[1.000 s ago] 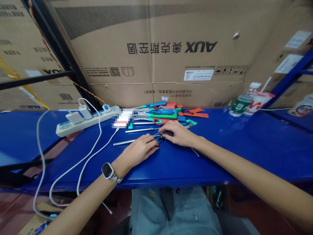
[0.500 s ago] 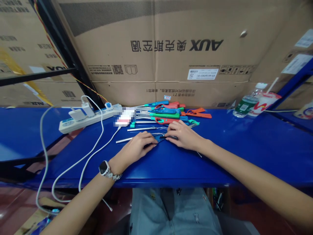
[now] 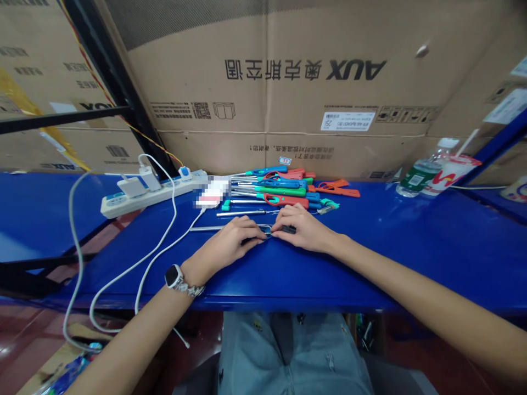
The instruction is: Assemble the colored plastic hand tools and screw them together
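Both of my hands meet over the blue tabletop at a taken-apart long-neck lighter. My left hand is closed, its thumb and fingers pinching the inner end of the lighter. The lighter's thin metal tube sticks out to the left behind that hand. My right hand is closed around a small black part, its fingertips touching the thin pale wires between the hands. The exact grip is partly hidden by the fingers. Just behind lies another bare metal tube with wires.
A pile of long-neck lighters in several colours lies behind my hands. On the left are a white power strip, a plugged-in phone and loose white cables. A water bottle and a cup stand back right.
My hands have come slightly closer together. The blue piece between them shows less, and the metal tube now lies more level. The view has shifted a little.
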Demonstrator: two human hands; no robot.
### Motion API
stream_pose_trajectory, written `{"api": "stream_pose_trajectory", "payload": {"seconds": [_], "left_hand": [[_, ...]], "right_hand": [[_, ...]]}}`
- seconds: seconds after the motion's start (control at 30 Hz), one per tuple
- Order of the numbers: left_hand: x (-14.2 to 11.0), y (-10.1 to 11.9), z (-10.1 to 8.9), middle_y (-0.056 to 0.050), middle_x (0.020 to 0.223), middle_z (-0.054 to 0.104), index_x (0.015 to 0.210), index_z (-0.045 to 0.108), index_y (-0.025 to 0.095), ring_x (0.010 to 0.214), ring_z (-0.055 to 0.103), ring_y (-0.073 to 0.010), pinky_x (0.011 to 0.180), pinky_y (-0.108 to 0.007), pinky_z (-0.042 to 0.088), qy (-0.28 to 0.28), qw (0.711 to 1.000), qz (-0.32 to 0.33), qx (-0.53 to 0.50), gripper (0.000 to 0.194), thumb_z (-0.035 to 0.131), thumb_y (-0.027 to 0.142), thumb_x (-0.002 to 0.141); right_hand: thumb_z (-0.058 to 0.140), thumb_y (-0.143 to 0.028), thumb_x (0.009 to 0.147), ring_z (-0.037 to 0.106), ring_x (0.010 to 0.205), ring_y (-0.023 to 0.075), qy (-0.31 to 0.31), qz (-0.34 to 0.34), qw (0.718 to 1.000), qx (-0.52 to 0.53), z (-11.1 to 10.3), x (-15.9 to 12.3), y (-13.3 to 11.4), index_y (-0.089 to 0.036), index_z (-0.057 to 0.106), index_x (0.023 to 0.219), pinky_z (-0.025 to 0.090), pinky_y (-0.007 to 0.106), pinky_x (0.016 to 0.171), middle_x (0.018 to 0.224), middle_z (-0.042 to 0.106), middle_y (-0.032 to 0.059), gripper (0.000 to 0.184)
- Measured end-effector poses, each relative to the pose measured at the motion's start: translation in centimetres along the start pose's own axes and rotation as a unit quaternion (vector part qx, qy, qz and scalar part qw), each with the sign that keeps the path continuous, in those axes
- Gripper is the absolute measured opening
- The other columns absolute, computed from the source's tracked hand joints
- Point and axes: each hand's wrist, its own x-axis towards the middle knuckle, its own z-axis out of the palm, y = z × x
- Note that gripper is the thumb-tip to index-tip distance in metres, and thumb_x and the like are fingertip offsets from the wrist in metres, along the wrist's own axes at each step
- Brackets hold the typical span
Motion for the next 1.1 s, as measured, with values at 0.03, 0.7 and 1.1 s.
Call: {"api": "stream_pose_trajectory", "payload": {"seconds": [0.03, 0.7, 1.1], "left_hand": [[0.0, 0.0, 0.0, -0.006, 0.100, 0.074, 0.108, 0.075, 0.021, 0.093, 0.066, -0.0205, 0.088, -0.039, 0.054, 0.000, 1.000, 0.001, 0.006, 0.019, 0.056, 0.023, 0.104], [-0.1, 0.5, -0.2, -0.008, 0.098, 0.070, 0.110, 0.073, 0.018, 0.094, 0.063, -0.0232, 0.086, -0.041, 0.055, 0.005, 0.998, 0.001, 0.069, 0.020, 0.056, 0.026, 0.103], [0.6, 1.1, 0.8, -0.009, 0.094, 0.066, 0.098, 0.076, 0.014, 0.088, 0.057, -0.0204, 0.077, -0.033, 0.053, 0.002, 0.991, 0.027, 0.131, 0.031, 0.047, 0.022, 0.107]], "right_hand": [[0.067, -0.025, 0.097, 0.062, 0.100, 0.0215, 0.003, -0.004, 1.000, -0.006, 0.2, -0.1, 0.0, -0.021, 0.074, 0.097, 0.038, 0.040, 0.092, 0.097, 0.071, 0.0048, 0.008], [0.051, -0.042, 0.105, 0.049, 0.120, 0.0301, -0.061, -0.030, 0.993, -0.092, -1.0, -2.0, 0.9, -0.037, 0.066, 0.137, 0.038, 0.057, 0.103, 0.128, 0.058, 0.0105, 0.036], [0.062, -0.027, 0.099, 0.063, 0.104, 0.0234, 0.007, 0.064, 0.998, 0.011, -1.2, -1.1, 0.7, -0.022, 0.065, 0.128, 0.044, 0.045, 0.097, 0.107, 0.071, 0.0078, 0.030]]}}
